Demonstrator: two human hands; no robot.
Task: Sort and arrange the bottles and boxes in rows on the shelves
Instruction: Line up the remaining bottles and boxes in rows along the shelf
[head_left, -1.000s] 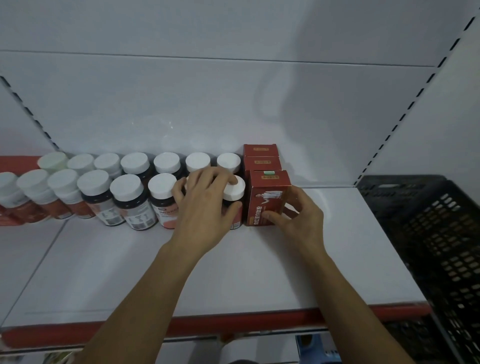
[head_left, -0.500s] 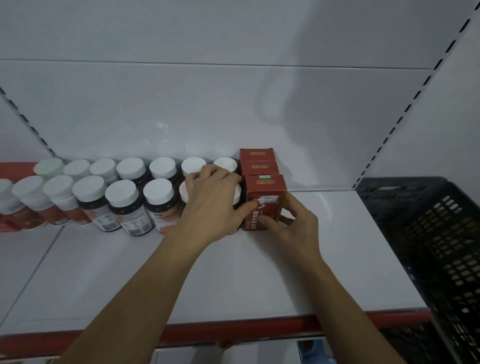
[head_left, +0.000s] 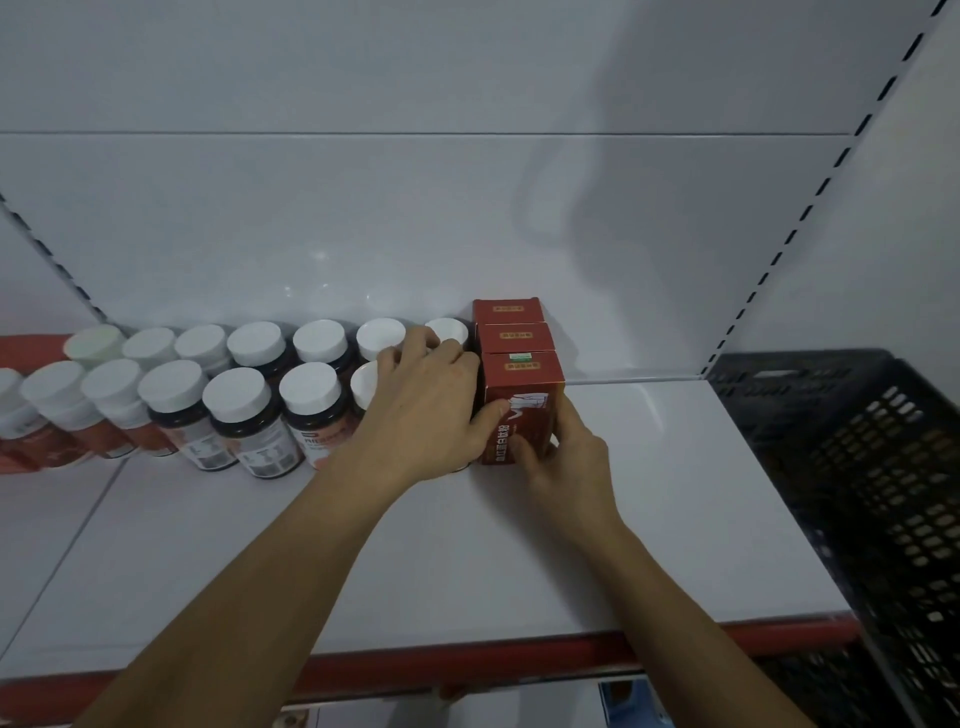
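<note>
Left hand (head_left: 426, 410): bare, and there's the thumbnail, cut short.
Right hand (head_left: 566, 462): bare as well, knuckles in plain sight.
Left forearm (head_left: 270, 571): uncovered right down to the frame edge.
Right forearm (head_left: 691, 613): same again, uncovered, slender.

We list the shelf (head_left: 467, 561) as smooth white painted sheet, seemingly metal, with a soft sheen. Its front edge strip (head_left: 467, 667) is red and smooth. The back panel (head_left: 415, 218) has the same white finish but is glossier, catching faint reflections. The bottles (head_left: 260, 441) have dark, glossy bodies, plastic or glass we cannot tell, with printed, paper-like labels. Their caps (head_left: 236, 395) are white plastic, matt and smooth-topped. The boxes (head_left: 522, 410) are red printed card, lightly satin. The crate (head_left: 857, 467) is black moulded plastic, matt, pierced in a lattice.
</note>
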